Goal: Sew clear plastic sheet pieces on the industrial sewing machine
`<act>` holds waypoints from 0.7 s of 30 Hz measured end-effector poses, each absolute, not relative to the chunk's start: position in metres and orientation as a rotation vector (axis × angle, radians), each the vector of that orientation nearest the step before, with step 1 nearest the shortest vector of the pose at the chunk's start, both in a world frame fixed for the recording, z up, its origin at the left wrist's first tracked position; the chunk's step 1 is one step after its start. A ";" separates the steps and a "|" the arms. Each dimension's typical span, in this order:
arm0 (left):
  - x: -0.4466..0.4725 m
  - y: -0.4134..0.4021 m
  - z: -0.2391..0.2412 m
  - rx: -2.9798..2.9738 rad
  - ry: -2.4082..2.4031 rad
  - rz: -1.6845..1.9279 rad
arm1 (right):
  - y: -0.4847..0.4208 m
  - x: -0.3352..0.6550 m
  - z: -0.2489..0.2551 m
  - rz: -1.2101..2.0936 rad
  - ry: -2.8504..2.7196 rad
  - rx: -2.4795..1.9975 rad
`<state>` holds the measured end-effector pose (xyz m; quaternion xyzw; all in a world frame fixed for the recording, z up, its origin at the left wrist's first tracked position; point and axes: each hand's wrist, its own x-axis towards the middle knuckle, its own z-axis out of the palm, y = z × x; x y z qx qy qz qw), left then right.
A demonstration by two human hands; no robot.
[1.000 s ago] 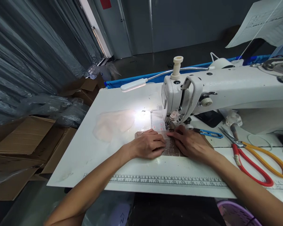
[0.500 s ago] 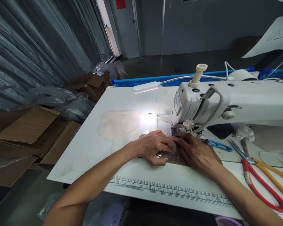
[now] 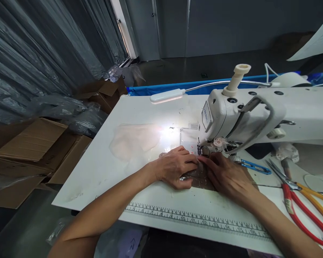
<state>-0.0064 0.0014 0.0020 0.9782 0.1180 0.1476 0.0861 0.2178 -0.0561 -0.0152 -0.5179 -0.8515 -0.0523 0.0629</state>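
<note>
Both my hands lie on a small clear plastic piece [image 3: 197,177] on the white sewing table [image 3: 123,179], just in front of the presser foot [image 3: 204,150] of the white sewing machine [image 3: 258,114]. My left hand [image 3: 176,166] presses the piece from the left, fingers curled down onto it. From the right, my right hand [image 3: 226,173] holds it flat, its fingertips close to the needle. More of the clear piece with small pink marks [image 3: 190,141] shows behind the foot.
A gooseneck lamp [image 3: 168,96] lights the needle area. Blue thread snips [image 3: 254,166] and red and yellow scissors [image 3: 307,208] lie to the right. A pale pink patch [image 3: 134,138] sits on the table's left. A printed ruler [image 3: 193,218] runs along the front edge. Cardboard boxes [image 3: 29,150] stand left.
My left hand's fingers have curled and pinched the piece more tightly than a second ago. Both hands stay by the presser foot. The view has shifted, bringing the machine head closer.
</note>
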 end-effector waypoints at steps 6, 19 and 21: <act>-0.005 0.000 0.003 3.000 0.407 0.409 | -0.059 0.219 -0.015 -0.170 -2.543 -1.455; -0.004 0.000 0.003 3.036 0.504 0.362 | -0.061 0.217 -0.009 -0.193 -2.470 -1.358; -0.003 0.000 0.004 3.032 0.514 0.354 | -0.060 0.217 -0.010 -0.217 -2.475 -1.336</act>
